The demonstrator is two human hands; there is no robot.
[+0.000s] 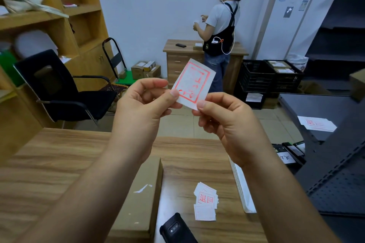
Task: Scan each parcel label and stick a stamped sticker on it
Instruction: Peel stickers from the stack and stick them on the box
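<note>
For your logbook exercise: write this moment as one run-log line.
left hand: pinches stamped sticker | right hand: pinches its lower corner | sticker: held above desk | parcel: on desk, no sticker visible

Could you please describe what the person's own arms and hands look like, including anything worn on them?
Both forearms are bare, with no sleeve showing anywhere in the head view. The left hand and right hand wear no gloves, and no rings, watch or bracelet show. Fingernails are short and unpainted. No cables or markings appear on either arm.

scanner (175, 229) cut off below, parcel (138, 199) partly hidden
</note>
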